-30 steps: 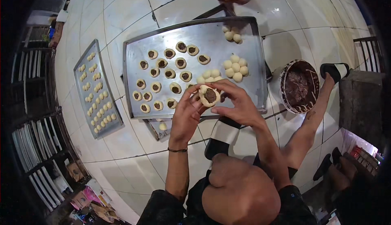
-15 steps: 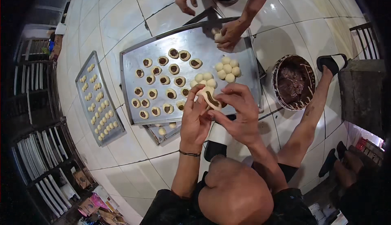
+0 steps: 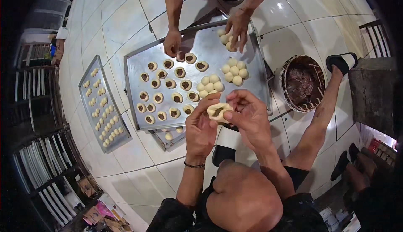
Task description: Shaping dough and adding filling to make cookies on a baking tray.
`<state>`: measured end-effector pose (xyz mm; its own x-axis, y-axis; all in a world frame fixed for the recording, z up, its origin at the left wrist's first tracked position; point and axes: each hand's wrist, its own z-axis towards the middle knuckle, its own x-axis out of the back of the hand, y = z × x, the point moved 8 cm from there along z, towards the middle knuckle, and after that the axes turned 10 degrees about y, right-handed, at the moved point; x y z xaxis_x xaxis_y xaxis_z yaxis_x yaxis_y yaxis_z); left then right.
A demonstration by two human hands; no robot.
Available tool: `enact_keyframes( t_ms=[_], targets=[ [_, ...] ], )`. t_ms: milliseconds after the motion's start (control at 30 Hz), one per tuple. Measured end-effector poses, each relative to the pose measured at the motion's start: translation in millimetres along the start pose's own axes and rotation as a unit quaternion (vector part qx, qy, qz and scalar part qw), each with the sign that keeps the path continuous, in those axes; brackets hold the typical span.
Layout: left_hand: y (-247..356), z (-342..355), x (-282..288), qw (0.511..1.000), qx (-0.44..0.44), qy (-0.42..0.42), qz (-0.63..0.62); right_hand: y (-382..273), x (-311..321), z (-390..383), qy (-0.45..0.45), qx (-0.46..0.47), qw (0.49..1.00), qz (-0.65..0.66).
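Observation:
In front of me I hold a flattened dough piece (image 3: 219,112) with a brown-green filling in its middle. My left hand (image 3: 201,125) grips its left side, fingers curled behind it. My right hand (image 3: 252,121) pinches the right rim, with the thumb over the edge. Just beyond my hands lies a large metal tray (image 3: 133,79). Its left part carries many dough rounds topped with dark filling (image 3: 176,97). Plain dough balls sit clustered on its right, one group (image 3: 209,85) close to my fingers and another (image 3: 235,71) farther off.
Across the tray, a co-worker's one hand (image 3: 172,43) reaches to a filled round; the other (image 3: 239,27) is at more dough balls (image 3: 224,37). A bucket of brown filling (image 3: 302,83) stands right. A smaller tray (image 3: 121,142) of dough pieces lies left; another tray is partly underneath.
The dough piece in my hands has turned and its edges are drawn up around the filling. The co-worker's one hand has come down to the filled rounds; the other has loosened over the balls.

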<state>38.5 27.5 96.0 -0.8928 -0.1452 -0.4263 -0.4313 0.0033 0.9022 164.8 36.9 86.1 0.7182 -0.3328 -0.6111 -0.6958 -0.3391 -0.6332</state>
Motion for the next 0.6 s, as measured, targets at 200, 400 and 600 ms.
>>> enact_keyframes(
  t_ms=[200,400,600],
  targets=[
    [-23.8,-3.5,41.2,0.97,0.141,0.079,-0.184,-9.4,-25.3,-21.8,-0.059,0.208,0.923,-0.317],
    [-4.6,-0.5,25.5,0.998,0.065,-0.005,-0.008,-37.2,-42.8,-32.6,-0.075,0.352,0.856,-0.371],
    [16.3,-2.7,-11.7,0.993,-0.024,-0.105,0.038,-38.3,-30.7,-29.8,-0.088,0.334,0.875,-0.338]
  ],
)
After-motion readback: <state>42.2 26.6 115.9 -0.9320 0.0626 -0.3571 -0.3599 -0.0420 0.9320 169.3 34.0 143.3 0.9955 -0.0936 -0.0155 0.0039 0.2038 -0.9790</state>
